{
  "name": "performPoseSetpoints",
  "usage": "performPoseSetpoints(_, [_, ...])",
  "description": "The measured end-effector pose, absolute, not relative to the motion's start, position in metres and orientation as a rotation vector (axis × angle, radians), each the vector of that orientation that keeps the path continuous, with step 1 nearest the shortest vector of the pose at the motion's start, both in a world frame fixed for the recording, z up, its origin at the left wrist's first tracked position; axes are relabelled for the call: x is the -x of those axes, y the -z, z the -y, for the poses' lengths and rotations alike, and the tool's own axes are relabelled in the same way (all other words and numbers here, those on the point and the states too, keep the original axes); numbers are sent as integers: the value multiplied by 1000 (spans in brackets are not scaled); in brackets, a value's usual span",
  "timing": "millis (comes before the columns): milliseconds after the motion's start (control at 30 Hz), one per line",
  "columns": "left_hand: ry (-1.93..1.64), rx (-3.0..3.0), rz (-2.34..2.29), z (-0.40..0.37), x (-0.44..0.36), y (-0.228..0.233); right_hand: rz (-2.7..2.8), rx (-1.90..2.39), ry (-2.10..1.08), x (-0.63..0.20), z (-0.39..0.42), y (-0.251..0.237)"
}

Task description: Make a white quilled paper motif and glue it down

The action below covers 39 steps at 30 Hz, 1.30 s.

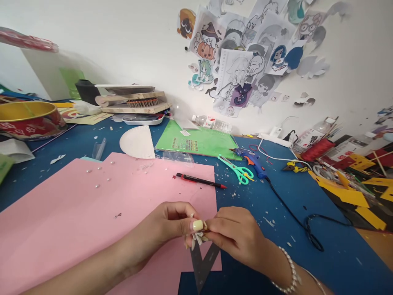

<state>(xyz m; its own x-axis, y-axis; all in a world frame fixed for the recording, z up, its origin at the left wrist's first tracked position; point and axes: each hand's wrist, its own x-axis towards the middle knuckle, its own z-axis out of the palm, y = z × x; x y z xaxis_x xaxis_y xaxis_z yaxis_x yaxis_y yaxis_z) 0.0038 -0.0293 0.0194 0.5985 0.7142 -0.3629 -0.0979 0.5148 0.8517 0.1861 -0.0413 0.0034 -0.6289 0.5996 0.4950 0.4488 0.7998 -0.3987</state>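
Observation:
My left hand and my right hand meet over the near edge of a large pink paper sheet. Together they pinch a small cream ribbon bow between the fingertips. Just below the hands lies a grey V-shaped piece, partly on the pink sheet and partly on the blue table. A pearl bracelet circles my right wrist. Several tiny pearl beads lie scattered on the pink sheet.
A black-and-red pencil, teal scissors and a blue glue gun with a black cord lie beyond the hands. Farther back are a green mat, white paper plate, red-gold tin, water bottles and yellow paper scraps.

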Motion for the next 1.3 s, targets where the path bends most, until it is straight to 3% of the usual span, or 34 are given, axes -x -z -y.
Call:
performPoseSetpoints(367, [-373,-936,-757,28,-3,-10,2437,596,-788,-191,35,-5])
performPoseSetpoints(600, [-301,-941,-755,30,-3,-13,2478,588,-914,-193,34,-4])
performPoseSetpoints(900, [-263,-948,-772,33,-5,-12,2565,513,-970,-195,33,-3])
performPoseSetpoints(1300, [-385,-934,-812,29,-4,-12,2513,731,-852,-191,36,-10])
